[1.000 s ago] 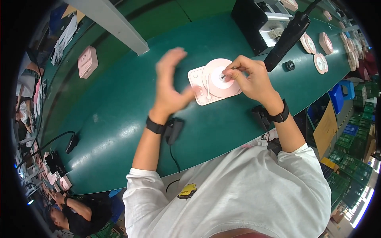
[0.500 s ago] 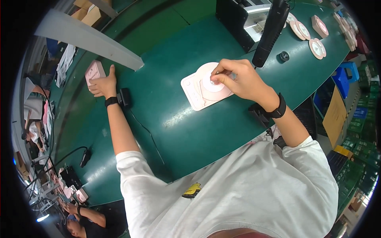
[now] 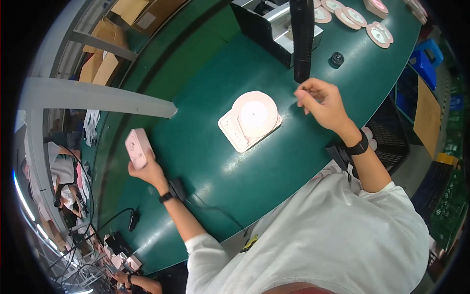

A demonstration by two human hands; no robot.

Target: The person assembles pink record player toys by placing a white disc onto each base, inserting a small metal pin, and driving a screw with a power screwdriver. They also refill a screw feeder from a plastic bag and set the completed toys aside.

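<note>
A pink toy turntable point(image 3: 248, 120) with a round platter lies flat on the green belt point(image 3: 205, 147) in front of me. My left hand point(image 3: 147, 172) is far out to the left and grips a second pink unit point(image 3: 136, 147), lifted off the belt and tilted. My right hand point(image 3: 320, 100) hovers just right of the turntable, below the tip of a hanging black power screwdriver point(image 3: 302, 36). Its fingertips pinch something very small and dark.
A black machine with a grey top point(image 3: 271, 24) stands behind the turntable. A small black knob point(image 3: 337, 59) lies on the belt, and several pink round parts point(image 3: 377, 34) sit at the far right. A grey frame beam point(image 3: 98, 103) crosses at left. Blue and green crates point(image 3: 423, 63) stand to the right.
My left hand has picked the second pink unit up off the belt and drawn it toward me. My right hand has left the platter and moved right, under the screwdriver.
</note>
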